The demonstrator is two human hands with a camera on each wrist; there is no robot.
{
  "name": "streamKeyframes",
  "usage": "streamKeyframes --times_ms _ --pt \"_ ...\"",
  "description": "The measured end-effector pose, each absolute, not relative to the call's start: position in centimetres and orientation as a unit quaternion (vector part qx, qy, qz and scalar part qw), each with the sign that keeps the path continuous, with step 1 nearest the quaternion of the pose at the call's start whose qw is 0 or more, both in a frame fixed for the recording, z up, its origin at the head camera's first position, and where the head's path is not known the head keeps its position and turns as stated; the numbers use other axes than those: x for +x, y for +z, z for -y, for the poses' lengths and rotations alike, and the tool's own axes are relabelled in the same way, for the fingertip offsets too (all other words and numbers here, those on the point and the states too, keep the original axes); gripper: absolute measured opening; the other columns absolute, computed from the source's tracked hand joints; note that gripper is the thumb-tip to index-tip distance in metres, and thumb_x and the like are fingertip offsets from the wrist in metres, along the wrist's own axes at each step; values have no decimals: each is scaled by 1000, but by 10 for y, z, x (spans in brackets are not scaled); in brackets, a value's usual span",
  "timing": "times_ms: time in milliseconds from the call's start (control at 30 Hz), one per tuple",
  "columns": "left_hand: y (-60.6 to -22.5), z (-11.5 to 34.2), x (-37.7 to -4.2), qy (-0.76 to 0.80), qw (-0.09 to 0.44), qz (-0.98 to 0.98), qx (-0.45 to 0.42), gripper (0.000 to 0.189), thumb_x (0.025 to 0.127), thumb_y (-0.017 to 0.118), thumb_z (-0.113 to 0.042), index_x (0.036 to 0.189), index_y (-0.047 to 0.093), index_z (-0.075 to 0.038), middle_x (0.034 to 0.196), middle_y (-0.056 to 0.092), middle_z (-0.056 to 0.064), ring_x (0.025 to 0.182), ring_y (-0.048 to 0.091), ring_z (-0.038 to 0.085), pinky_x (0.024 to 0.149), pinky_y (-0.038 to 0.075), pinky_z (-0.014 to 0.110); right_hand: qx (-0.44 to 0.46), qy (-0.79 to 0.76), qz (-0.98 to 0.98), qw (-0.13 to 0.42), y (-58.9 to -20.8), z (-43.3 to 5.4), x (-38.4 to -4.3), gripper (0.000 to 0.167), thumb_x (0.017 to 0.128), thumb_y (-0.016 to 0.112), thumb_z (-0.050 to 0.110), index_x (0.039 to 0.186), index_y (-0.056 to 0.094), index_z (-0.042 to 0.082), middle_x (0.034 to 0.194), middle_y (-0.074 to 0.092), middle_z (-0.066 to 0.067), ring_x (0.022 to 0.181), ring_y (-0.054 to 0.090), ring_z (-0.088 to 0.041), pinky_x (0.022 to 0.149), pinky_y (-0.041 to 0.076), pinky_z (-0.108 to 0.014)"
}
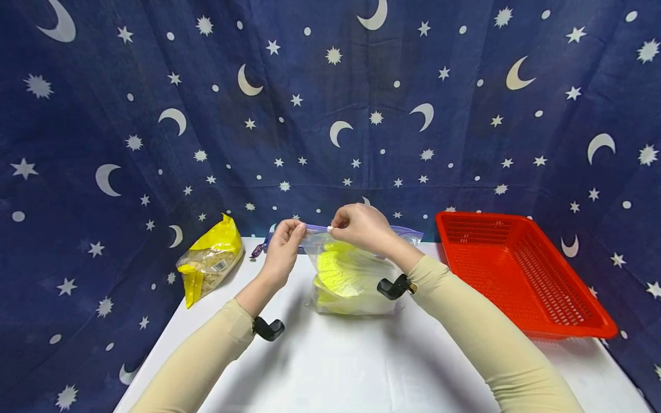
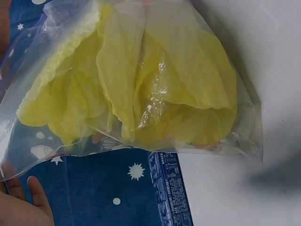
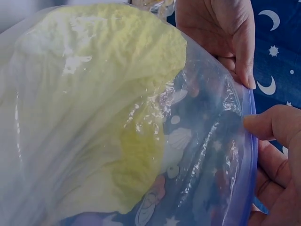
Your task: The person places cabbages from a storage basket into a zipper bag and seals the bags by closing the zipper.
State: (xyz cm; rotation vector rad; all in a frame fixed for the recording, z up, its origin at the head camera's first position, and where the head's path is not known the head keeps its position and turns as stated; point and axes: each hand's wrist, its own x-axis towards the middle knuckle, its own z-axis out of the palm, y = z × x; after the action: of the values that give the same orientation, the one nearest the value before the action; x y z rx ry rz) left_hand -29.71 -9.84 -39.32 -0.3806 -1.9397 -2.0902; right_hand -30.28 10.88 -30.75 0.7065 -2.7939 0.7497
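Observation:
A clear zip bag (image 1: pixel 379 275) with a purple zip edge (image 3: pixel 251 179) stands upright on the table, holding pale yellow-green cabbage leaves (image 1: pixel 335 269). My left hand (image 1: pixel 283 252) pinches the left end of the zip edge between thumb and fingers. Right beside it, my right hand (image 1: pixel 361 226) pinches the same edge at a small white slider (image 1: pixel 330 229). In the right wrist view, the right thumb (image 3: pixel 258 126) presses on the near face of the zip, with the fingers behind it. Frilly leaf edges show through the plastic in the left wrist view.
To the left on the white table (image 1: pixel 320 367) leans a yellow bag (image 1: pixel 209 261) with a see-through window. Behind the zip bag lie a blue printed package (image 2: pixel 170 188) and a small dark purple wrapped piece (image 1: pixel 256 251). A red plastic basket (image 1: pixel 521 275) stands at the right.

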Motion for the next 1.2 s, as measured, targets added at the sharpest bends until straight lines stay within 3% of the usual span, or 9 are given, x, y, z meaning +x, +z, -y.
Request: streamKeyframes --times_ms 1200 --pt "-394 102 -299 -736 128 653 -124 13 107 54 -13 110 54 -1 90 58 -2 89 57 8 90 48 24 232 258 935 78 -313 -146 -302 6 88 74 29 88 77 24 85 71 12 83 64 -12 78 52 -37"
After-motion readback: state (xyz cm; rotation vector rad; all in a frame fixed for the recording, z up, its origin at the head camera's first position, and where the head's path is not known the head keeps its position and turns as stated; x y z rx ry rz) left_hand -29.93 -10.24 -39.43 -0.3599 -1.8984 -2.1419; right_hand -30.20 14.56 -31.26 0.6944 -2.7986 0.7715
